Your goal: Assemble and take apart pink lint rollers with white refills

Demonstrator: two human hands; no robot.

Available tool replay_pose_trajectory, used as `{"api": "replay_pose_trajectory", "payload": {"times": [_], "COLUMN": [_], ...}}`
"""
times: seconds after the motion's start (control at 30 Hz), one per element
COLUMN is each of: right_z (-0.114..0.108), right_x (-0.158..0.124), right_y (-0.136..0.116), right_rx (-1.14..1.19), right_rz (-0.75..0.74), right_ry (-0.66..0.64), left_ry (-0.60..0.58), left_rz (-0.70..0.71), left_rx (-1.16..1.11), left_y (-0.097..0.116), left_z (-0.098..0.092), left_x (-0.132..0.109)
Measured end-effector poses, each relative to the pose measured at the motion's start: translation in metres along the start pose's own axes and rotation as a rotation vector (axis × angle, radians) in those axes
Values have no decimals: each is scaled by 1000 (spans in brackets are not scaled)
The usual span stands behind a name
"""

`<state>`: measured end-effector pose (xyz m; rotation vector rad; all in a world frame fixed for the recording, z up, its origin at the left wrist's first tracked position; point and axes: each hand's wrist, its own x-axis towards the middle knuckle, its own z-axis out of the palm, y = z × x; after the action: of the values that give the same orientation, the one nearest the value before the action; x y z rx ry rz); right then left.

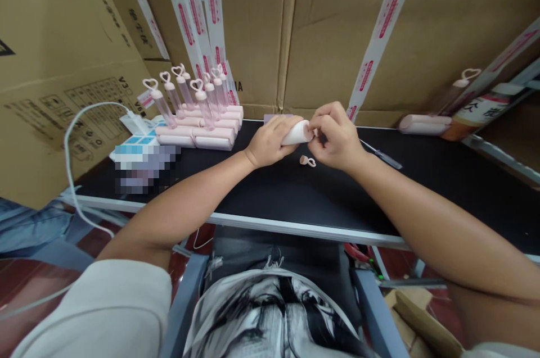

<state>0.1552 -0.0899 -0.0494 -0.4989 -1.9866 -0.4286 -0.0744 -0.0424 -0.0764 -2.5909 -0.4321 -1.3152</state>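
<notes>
My left hand (273, 141) is wrapped round a pale pink and white cylinder (295, 133), whose round end points to the right. At that end, my right hand (335, 136) has its thumb and fingers pinched together. Whatever sits between those fingertips is too small or hidden to make out. Just below the hands, a small pink cap with a heart-shaped loop (307, 161) lies on the black table (270, 195). To the right of my right hand lies a thin tool with a clear handle (386, 159), perhaps a screwdriver, partly hidden by my forearm.
Several pink cylinders (213, 137) with upright clear heart-topped tubes (203, 108) stand at the back left. Near them is a blue-and-white box (137, 141) with a white cable (70, 161). A bottle (481, 110) and another pink cylinder (424, 124) are far right. Cardboard (324, 37) walls the back.
</notes>
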Motion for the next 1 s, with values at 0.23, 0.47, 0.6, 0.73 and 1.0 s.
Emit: {"api": "replay_pose_trajectory", "payload": {"times": [0.23,0.47,0.6,0.73,1.0], "right_z": [5,-18,-28,-36,-36], "right_x": [6,13,6,1,-9], "right_y": [-7,25,43,58,75], "right_rx": [-197,-281,-309,-415,-347], "right_rz": [58,258,663,909,1118], "right_ry": [152,133,-69,-262,-758], "left_ry": [167,190,70,-117,-252], "left_rz": [-85,-398,-748,-1068,-948], "left_rx": [-160,-321,-432,-458,-413], "left_y": [15,10,0,0,4], "left_z": [5,-2,-8,-16,-36], "left_x": [6,14,16,16,14]}}
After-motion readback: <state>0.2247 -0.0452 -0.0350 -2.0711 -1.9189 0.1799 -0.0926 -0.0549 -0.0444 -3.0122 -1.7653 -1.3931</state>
